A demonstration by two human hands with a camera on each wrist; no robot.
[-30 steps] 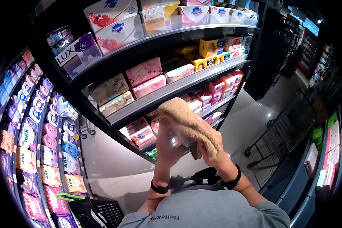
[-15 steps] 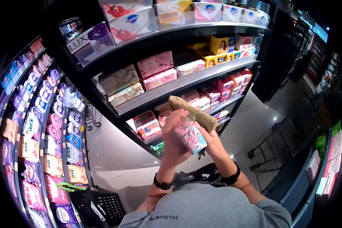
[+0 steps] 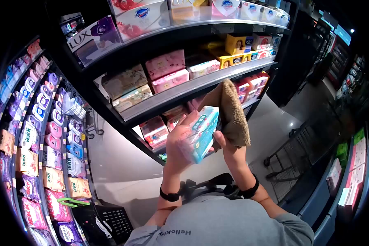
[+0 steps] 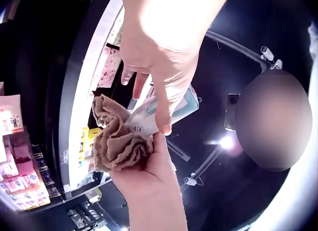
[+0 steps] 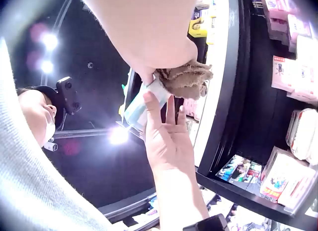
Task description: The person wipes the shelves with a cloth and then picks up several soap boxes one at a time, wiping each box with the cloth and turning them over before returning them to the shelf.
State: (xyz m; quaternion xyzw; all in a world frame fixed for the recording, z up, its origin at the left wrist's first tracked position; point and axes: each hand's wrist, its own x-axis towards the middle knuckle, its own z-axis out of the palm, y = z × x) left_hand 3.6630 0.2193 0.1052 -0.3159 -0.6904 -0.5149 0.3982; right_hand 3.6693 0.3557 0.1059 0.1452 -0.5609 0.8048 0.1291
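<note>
A teal-and-pink soap pack (image 3: 203, 133) is held at chest height in front of the shelf. My left hand (image 3: 178, 143) grips it from the left, thumb and fingers on opposite sides. On its right my right hand (image 3: 230, 149) holds a brown terry cloth (image 3: 235, 117), part of which stands up above the hand. The right thumb is close to the pack's edge. In the left wrist view the bunched cloth (image 4: 121, 141) overlaps one end of the pack (image 4: 186, 106). The right wrist view shows the cloth (image 5: 186, 81) against the pack's upper end, the right fingers mostly hidden.
Shelves (image 3: 201, 88) of boxed soaps rise just beyond the hands. To the left stands a rack of bagged and bottled detergents (image 3: 53, 164), with a black basket (image 3: 110, 221) below. A shopping cart (image 3: 293, 156) is on the right, beside a low shelf unit (image 3: 332, 205).
The soap pack has turned in the left hand, its teal side now facing up. The right hand has moved slightly right, and the cloth has swung more upright.
</note>
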